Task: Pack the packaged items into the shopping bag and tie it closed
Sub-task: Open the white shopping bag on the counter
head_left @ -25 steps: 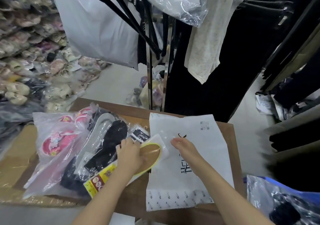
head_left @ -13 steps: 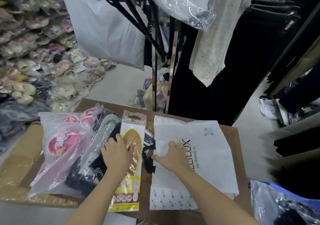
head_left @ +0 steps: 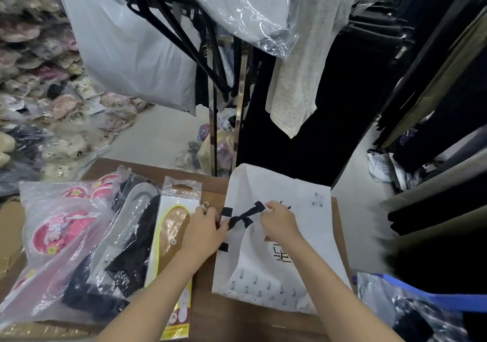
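A white shopping bag (head_left: 303, 225) with black print lies flat on the brown table (head_left: 205, 312). My left hand (head_left: 204, 232) pinches the bag's left edge. My right hand (head_left: 276, 223) grips the top layer and lifts it near a black ribbon tie (head_left: 241, 219). Left of the bag lies an insole pack (head_left: 172, 241) with a yellow-rimmed tan insole. Beside it are clear packs of black items (head_left: 126, 246) and a pink slipper pack (head_left: 58, 231).
A clothes rack pole (head_left: 213, 130) stands just behind the table, with hangers, a grey plastic bag (head_left: 131, 51) and garments overhead. Piles of bagged shoes (head_left: 34, 91) fill the left. A blue bag of goods (head_left: 411, 312) sits at lower right.
My left hand has left the insole pack and gone to the bag's edge. My right hand shifted from pressing the bag flat to pinching and lifting its top layer.
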